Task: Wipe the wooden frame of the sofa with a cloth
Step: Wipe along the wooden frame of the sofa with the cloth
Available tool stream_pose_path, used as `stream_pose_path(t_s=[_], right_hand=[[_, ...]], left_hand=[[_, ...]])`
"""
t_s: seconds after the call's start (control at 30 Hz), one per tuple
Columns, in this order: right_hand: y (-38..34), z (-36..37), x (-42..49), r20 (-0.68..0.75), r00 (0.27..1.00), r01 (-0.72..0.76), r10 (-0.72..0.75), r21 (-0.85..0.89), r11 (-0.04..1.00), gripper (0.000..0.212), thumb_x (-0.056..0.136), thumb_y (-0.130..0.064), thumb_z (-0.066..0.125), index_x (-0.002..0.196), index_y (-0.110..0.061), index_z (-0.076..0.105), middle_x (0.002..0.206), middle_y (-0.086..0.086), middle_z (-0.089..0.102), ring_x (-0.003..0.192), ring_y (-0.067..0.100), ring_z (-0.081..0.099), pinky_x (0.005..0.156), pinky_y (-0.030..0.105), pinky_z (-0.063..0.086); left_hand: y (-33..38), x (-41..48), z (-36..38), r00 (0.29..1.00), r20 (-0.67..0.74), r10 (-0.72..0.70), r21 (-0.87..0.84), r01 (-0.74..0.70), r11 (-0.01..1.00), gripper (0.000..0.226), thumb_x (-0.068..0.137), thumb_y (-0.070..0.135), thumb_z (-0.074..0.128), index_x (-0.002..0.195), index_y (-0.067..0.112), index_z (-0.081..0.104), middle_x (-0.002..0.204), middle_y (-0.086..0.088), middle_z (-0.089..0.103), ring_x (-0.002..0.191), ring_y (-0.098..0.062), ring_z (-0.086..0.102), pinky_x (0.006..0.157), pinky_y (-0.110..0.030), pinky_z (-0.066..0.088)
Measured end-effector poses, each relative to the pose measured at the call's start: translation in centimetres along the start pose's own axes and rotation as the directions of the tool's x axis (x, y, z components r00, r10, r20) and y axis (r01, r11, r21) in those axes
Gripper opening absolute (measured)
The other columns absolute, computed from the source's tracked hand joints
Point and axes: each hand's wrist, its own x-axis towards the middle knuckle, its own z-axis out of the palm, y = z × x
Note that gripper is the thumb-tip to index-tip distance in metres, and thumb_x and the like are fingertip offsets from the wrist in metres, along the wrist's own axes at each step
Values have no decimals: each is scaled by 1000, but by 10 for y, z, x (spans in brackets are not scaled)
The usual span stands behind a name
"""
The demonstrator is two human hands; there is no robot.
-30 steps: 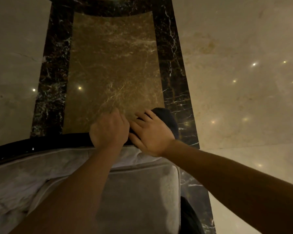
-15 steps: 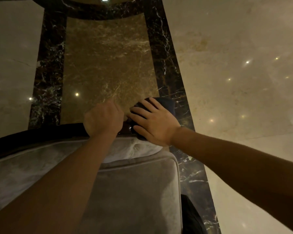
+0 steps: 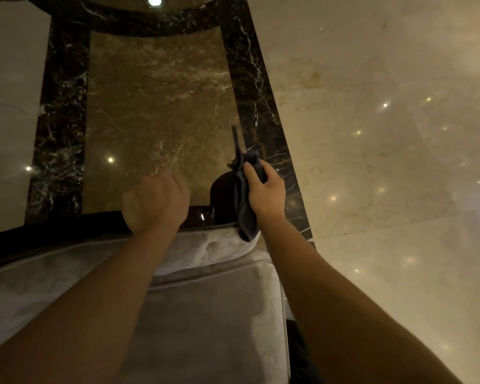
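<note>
The sofa's dark glossy wooden frame (image 3: 203, 216) runs along the top of the backrest from the left edge to a rounded end piece (image 3: 222, 195). My right hand (image 3: 265, 194) grips a dark grey cloth (image 3: 244, 214), lifted off the frame, with the cloth hanging down beside the end piece and a tail sticking up. My left hand (image 3: 155, 202) rests as a closed fist on the frame rail, left of the end piece. Pale grey upholstery (image 3: 205, 314) fills the lower middle.
Beyond the sofa lies a polished marble floor (image 3: 372, 134) with a black veined border (image 3: 255, 92) around a brown panel (image 3: 155, 106). Ceiling lights reflect in it. A dark patch (image 3: 299, 350) shows beside the cushion's right edge.
My right hand was pressing the cloth flat on the frame's end; it has lifted and now pinches the cloth, which dangles. The end piece is uncovered. My left hand stayed on the rail.
</note>
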Motion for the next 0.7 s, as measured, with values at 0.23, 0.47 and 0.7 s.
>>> stream_pose_path(t_s=[0.23, 0.47, 0.7], right_hand=[[8, 39, -57, -342, 940, -3, 7, 14, 1000, 31, 101, -29, 49, 131, -31, 57, 132, -6, 60, 121, 11, 53, 98, 26, 39], [-21, -6, 27, 452, 889, 266, -70, -385, 884, 20, 95, -41, 59, 91, -25, 70, 84, -3, 70, 80, 14, 66, 72, 32, 48], [-64, 29, 86, 880, 338, 463, 333, -464, 755, 5, 82, -42, 76, 86, -42, 78, 84, -15, 77, 79, 5, 72, 71, 20, 54]], left_hand=[[5, 0, -6, 1000, 10, -21, 51, 21, 998, 45, 96, 32, 28, 66, 12, 55, 46, -1, 43, 37, -15, 39, 42, -22, 23], [8, -2, -11, 1000, -18, -20, 47, 20, 999, 36, 96, 27, 35, 61, 19, 41, 43, 6, 32, 35, -9, 28, 43, -19, 16], [0, 0, 0, 997, -72, 30, -47, -33, 998, 36, 97, 27, 30, 72, 12, 51, 49, 4, 35, 41, -17, 39, 44, -25, 29]])
